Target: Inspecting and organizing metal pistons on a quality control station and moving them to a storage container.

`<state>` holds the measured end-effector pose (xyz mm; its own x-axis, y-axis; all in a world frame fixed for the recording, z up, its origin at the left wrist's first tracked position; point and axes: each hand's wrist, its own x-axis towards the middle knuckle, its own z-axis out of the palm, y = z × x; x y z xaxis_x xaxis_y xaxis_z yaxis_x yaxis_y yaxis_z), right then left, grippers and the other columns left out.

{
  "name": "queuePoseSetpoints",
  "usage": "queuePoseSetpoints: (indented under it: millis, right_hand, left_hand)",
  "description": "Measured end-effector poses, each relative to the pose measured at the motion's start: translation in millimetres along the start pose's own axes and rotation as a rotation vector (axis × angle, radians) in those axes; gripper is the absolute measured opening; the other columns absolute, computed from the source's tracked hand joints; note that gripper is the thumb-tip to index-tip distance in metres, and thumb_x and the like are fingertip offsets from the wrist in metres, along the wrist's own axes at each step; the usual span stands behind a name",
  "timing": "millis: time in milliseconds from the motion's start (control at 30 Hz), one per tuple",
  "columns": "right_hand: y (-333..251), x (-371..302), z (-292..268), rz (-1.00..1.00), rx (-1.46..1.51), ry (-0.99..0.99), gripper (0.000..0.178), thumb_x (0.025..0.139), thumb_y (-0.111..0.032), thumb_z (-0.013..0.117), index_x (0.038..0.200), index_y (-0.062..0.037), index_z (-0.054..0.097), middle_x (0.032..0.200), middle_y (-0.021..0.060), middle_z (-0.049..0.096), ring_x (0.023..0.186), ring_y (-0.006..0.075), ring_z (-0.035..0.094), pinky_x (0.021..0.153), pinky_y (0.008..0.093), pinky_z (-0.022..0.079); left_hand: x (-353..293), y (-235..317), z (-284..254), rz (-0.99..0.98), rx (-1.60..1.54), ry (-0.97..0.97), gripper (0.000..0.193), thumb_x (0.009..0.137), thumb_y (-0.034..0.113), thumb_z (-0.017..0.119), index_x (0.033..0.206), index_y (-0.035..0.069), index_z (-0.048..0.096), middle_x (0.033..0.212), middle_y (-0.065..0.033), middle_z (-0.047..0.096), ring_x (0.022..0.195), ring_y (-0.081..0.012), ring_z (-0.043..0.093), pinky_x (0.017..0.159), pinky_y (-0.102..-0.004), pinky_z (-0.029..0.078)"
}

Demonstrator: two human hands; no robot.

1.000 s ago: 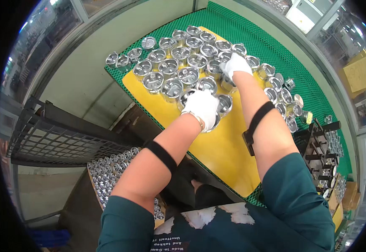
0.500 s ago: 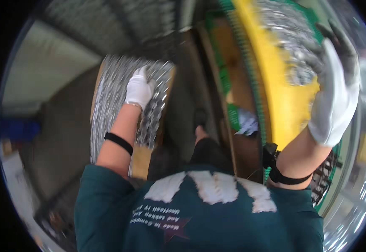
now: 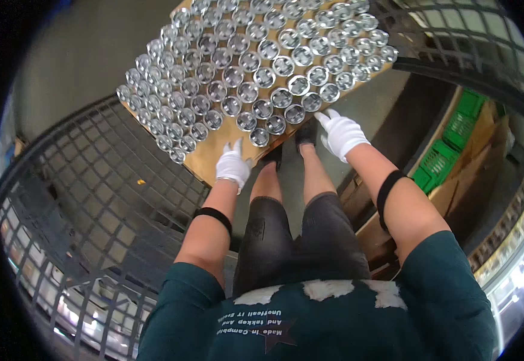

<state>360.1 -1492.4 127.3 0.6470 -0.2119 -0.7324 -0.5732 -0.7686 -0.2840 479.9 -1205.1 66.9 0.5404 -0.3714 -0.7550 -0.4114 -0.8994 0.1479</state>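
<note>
Several shiny metal cups (image 3: 256,66) stand in close rows on a brown cardboard sheet (image 3: 208,157) below me. My left hand (image 3: 233,165), in a white glove, hovers over the sheet's near edge with fingers spread, just short of the nearest cup (image 3: 260,137). My right hand (image 3: 341,133), also gloved, reaches toward the row's near corner by a cup (image 3: 329,93), fingers apart and empty. Black bands wrap both forearms.
A dark metal mesh cage wall (image 3: 87,210) runs along the left and another mesh panel (image 3: 454,42) at the top right. Green plastic crates (image 3: 448,150) sit at the right. My legs and shoes stand on the grey floor (image 3: 75,54) by the sheet.
I have turned from the yellow-and-green table to the sheet of cups low down. Both hands now reach toward its near edge; earlier the left rested on the cups, the right was by the table.
</note>
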Motion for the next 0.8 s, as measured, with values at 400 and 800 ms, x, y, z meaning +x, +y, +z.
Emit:
queuePoseSetpoints:
  millis: [400,800]
  right_hand:
    - [26,180,129,-0.145,-0.189,0.036,0.044,0.091,-0.009,0.049,0.134,-0.0130,0.048,0.132,0.0230,0.047,0.100,0.0379,0.065,0.083,0.0485,0.053]
    - [30,156,131,0.110,0.224,0.013,0.027,0.091,-0.022,0.052,0.113,-0.0092,0.062,0.118,0.0233,0.059,0.106,0.0413,0.061,0.091,0.0473,0.050]
  left_hand:
    - [126,80,115,-0.228,-0.311,0.122,0.068,0.080,0.018,0.068,0.144,0.022,0.046,0.140,-0.0293,0.038,0.112,-0.0440,0.055,0.101,-0.0474,0.039]
    - [110,61,111,-0.177,-0.174,0.265,0.044,0.077,0.028,0.071,0.119,0.015,0.064,0.122,-0.0259,0.054,0.106,-0.0439,0.056,0.091,-0.0499,0.045]
